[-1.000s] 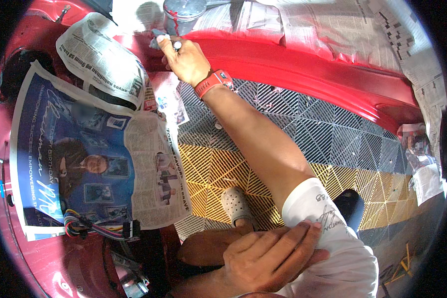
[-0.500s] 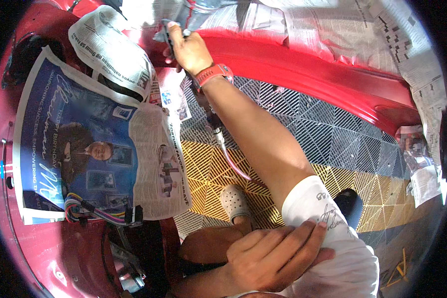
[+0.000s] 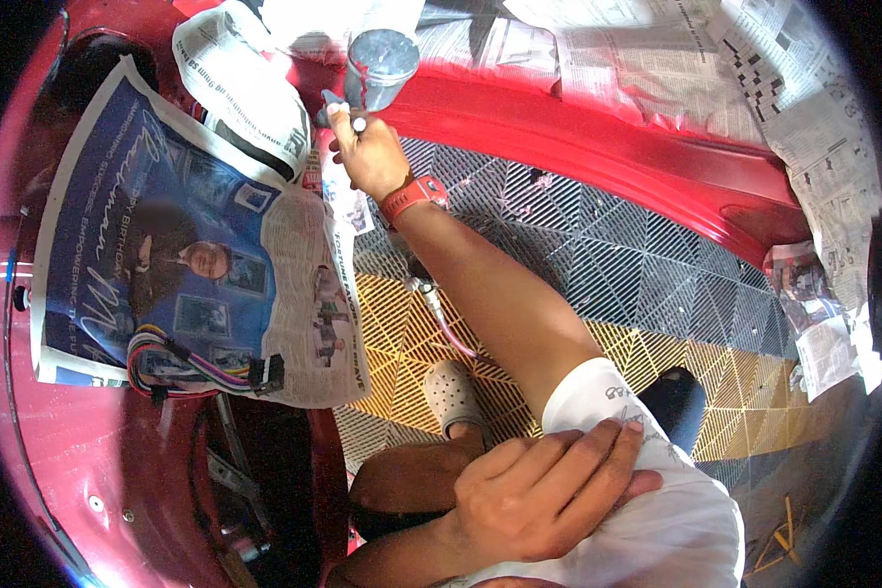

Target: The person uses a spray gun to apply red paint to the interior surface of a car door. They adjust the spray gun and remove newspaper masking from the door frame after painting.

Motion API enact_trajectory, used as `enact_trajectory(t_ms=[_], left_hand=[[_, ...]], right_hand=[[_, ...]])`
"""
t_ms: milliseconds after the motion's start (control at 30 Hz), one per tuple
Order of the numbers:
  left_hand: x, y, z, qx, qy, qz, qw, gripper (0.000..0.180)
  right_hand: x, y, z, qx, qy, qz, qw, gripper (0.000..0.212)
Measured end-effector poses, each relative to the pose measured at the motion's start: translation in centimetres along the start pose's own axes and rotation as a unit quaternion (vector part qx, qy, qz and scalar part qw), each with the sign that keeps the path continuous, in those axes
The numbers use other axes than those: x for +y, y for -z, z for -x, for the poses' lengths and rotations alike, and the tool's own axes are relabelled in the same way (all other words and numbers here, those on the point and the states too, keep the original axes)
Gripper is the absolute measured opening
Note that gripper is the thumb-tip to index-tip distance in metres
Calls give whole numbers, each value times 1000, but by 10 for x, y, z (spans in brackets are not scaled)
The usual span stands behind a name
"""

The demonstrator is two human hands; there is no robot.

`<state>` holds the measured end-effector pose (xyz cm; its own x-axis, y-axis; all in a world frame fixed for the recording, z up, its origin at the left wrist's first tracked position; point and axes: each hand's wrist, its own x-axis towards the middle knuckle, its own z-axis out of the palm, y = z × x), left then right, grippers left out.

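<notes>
My right hand (image 3: 374,157), with a red watch on its wrist, is wrapped round a paint spray gun (image 3: 332,100) at the upper middle. A grey cup (image 3: 383,65) with red paint streaks sits at the gun, close over the glossy red car body edge (image 3: 578,127). The palm hides most of the gun's handle. A pinkish air hose (image 3: 451,331) with a metal coupling hangs beneath my right forearm. My left hand (image 3: 554,490) is closed in front of my white sleeve (image 3: 593,392), fingertips pressed together; whatever they pinch cannot be made out.
Newspaper sheets (image 3: 294,284) cover part of the red car body at left, with a bundle of coloured wires (image 3: 191,365) hanging over them. More newspaper (image 3: 637,69) masks the area beyond the red edge. Grey and yellow floor tiles (image 3: 382,333) lie below, with my clog (image 3: 451,392) on them.
My right hand has lowered slightly toward me with the spray gun, and the cup shows more fully. The view has shifted a little. My left hand stays closed by the sleeve.
</notes>
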<state>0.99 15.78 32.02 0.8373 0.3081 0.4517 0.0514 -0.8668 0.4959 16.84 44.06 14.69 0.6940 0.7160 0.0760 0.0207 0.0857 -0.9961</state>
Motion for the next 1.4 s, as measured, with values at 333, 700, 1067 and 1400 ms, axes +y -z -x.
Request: enact_trajectory(t_ms=[333,700,1067,1400], left_hand=[[6,3,14,18,17,-3,1000,39],[9,-5,2,-9,-14,-5,1000,37],[24,-54,-10,8,-4,73,997,35],[15,-132,8,-183,33,-60,981,18]], right_hand=[[49,1,73,90,-43,12,995,52],[43,-11,49,88,8,10,996,61],[-4,190,193,232,-81,-3,969,48],[-49,336,306,368,-81,24,926,51]])
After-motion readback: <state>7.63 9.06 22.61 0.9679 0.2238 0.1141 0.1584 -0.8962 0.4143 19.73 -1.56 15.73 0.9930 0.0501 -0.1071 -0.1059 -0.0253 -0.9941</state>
